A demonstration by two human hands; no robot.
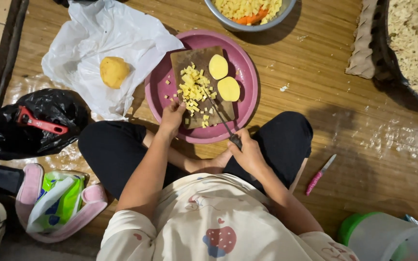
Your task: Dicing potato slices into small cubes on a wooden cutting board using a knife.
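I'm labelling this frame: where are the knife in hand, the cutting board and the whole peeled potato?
knife (218, 115), head view, mid-blade.
cutting board (182, 60), head view, bare upper-left corner.
whole peeled potato (114, 72), head view, centre.

Single head-worn view, looking steeply down, close over lap, pink tray (247, 72), surrounding wooden floor (344, 121)

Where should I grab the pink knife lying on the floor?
Take the pink knife by its pink handle, the end nearer the person, coming from above. The bare blade points up and away toward the far side, so fingers there would meet the edge. It lies flat, apart from everything else.
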